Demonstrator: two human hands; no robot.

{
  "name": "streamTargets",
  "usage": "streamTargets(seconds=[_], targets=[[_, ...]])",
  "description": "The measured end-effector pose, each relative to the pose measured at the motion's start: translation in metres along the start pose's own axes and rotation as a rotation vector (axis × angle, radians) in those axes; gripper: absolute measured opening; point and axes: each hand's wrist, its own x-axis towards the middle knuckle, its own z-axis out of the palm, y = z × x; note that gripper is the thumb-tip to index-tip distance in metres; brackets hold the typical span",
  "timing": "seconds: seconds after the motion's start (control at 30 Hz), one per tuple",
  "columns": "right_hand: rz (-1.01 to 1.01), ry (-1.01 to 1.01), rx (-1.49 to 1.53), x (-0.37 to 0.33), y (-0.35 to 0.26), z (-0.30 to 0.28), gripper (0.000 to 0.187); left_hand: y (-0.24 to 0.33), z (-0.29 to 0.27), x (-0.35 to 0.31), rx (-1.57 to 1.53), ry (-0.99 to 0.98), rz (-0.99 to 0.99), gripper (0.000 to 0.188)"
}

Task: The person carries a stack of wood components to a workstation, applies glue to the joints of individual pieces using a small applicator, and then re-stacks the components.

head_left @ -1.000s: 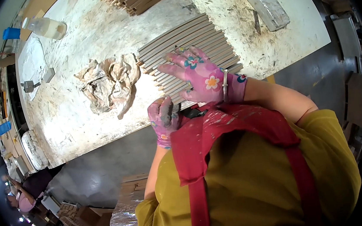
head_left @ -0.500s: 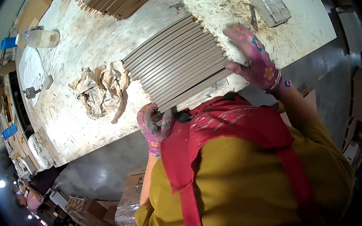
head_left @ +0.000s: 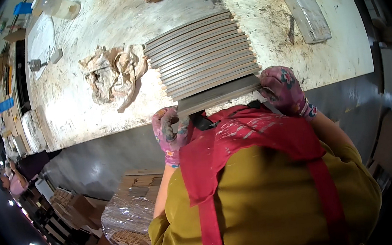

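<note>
I see grey slat (head_left: 219,95), tilted, at 6 o'clock of slat row (head_left: 201,56), counter (head_left: 68,99) | L hand (head_left: 170,133) pinching 8 o'clock end, R hand (head_left: 283,90) 2 o'clock end | keep ends lvl, grips even

One long, straight, grey-brown strip (head_left: 219,95) spans the space between the left hand (head_left: 171,132) and the right hand (head_left: 285,90), one end at each hand's fingers. It is tilted so that its broad face shows, its right end farther forward than its left. Just beyond it and ahead of both hands, a row of similar strips (head_left: 203,55) lies side by side, narrow grey edges up, paler ends slightly uneven.
</note>
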Motion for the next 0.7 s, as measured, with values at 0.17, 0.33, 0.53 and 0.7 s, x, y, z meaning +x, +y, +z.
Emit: streamTargets(seconds=[0.17,0.33,0.53,0.7], targets=[[-0.016,-0.196,0.114,0.006,-0.002,0.004,0.027,0.010,0.000,-0.004,-0.253,0.053,-0.231,0.039],[-0.159,-0.340,0.231,0.009,-0.003,0.006,0.026,0.005,0.005,0.002,-0.139,-0.062,-0.177,0.029],[-0.181,-0.193,0.338,0.072,-0.073,0.002,0.025,0.002,0.001,0.000,-0.033,-0.091,0.048,0.026],[-0.277,-0.344,0.169,0.092,-0.099,0.016,0.028,0.002,0.003,-0.004,-0.080,-0.035,0.184,0.035]])
